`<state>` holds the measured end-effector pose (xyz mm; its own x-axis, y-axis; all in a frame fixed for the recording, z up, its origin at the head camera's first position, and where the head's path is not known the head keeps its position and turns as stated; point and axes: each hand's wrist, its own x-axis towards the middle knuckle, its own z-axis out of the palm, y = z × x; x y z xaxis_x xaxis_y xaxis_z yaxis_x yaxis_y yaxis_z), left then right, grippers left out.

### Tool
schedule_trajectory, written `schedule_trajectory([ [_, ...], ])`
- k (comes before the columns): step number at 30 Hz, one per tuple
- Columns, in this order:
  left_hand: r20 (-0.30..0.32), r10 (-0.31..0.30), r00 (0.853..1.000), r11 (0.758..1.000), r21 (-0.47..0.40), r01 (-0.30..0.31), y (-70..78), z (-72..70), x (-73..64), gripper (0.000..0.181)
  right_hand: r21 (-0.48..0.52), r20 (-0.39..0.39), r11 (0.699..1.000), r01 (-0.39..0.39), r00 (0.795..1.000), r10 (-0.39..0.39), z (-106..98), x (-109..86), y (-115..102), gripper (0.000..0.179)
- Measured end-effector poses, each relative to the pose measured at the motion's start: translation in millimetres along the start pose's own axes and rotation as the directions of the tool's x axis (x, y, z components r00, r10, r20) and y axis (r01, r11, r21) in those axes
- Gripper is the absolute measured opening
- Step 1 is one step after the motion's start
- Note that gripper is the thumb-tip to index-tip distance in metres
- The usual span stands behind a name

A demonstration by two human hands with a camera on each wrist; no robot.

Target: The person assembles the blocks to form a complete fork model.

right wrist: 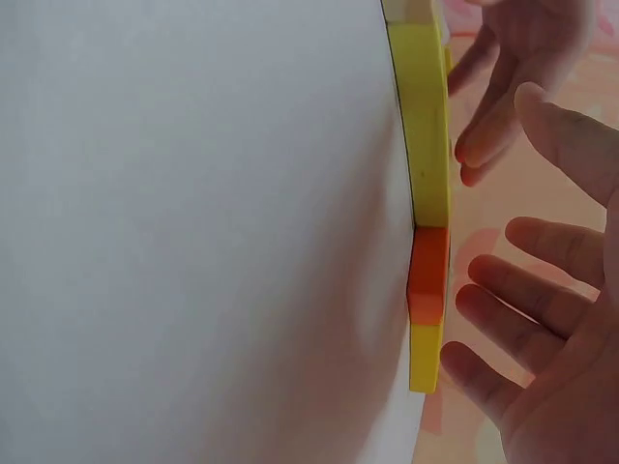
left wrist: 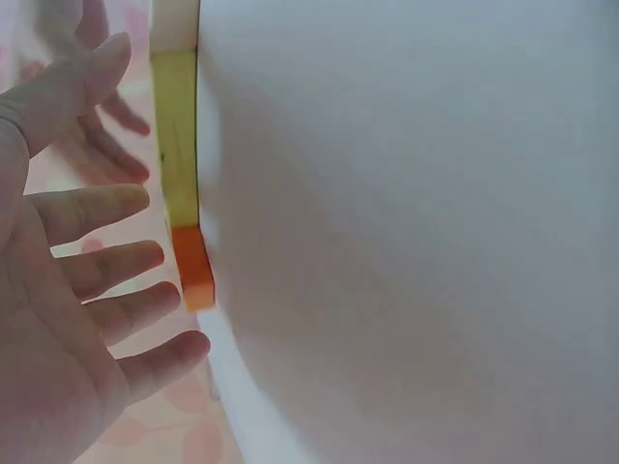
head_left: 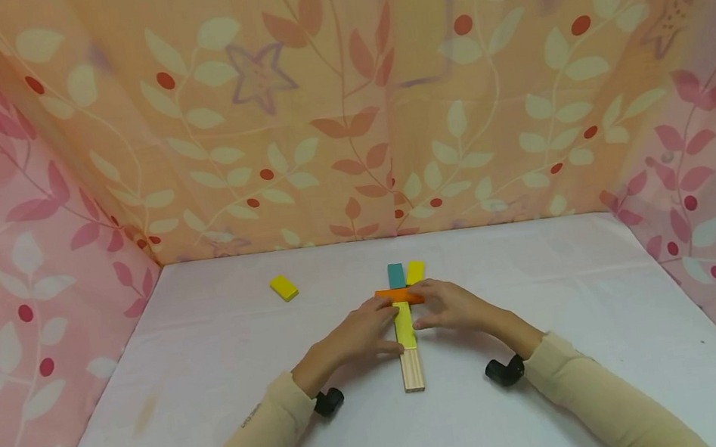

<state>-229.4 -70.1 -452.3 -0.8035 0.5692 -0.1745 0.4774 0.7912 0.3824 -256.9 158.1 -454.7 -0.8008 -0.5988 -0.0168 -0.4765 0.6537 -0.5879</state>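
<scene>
Orange block (head_left: 399,296): lies crosswise on the white table (head_left: 558,378), centre, over the far end of a yellow-green block (head_left: 404,326).

Left hand (head_left: 363,333): at its 8 o'clock, fingers spread, fingertips beside it.

Right hand (head_left: 452,307): at 4 o'clock, fingers spread likewise.

Plain wooden block (head_left: 412,372): 6 o'clock.

Teal block (head_left: 396,275), yellow block (head_left: 415,272): 12 o'clock.

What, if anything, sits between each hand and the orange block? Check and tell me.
Nothing visible does. The left hand and right hand flank the orange block with fingers straight. The wrist views show only open space between the fingers and the block's ends.
</scene>
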Motion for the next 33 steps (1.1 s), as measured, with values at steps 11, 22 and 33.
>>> schedule_trajectory([
  [11,-0.044,-0.113,0.993,0.987,-0.116,0.108,-25.1,-17.6,-7.3,0.069,-0.065,0.045,0.996,0.063,0.997,-0.06,12.9,-4.7,-10.2,0.076],
  [22,-0.111,-0.218,0.97,0.969,-0.146,0.201,-57.0,-36.2,-14.5,0.07,-0.205,0.064,0.976,0.075,0.996,-0.063,21.6,-7.7,-19.6,0.085],
  [33,-0.217,-0.229,0.949,0.968,-0.152,0.199,-100.1,-64.4,-25.4,0.066,-0.339,0.076,0.925,0.173,0.985,-0.156,20.7,-8.0,-23.1,0.084],
])
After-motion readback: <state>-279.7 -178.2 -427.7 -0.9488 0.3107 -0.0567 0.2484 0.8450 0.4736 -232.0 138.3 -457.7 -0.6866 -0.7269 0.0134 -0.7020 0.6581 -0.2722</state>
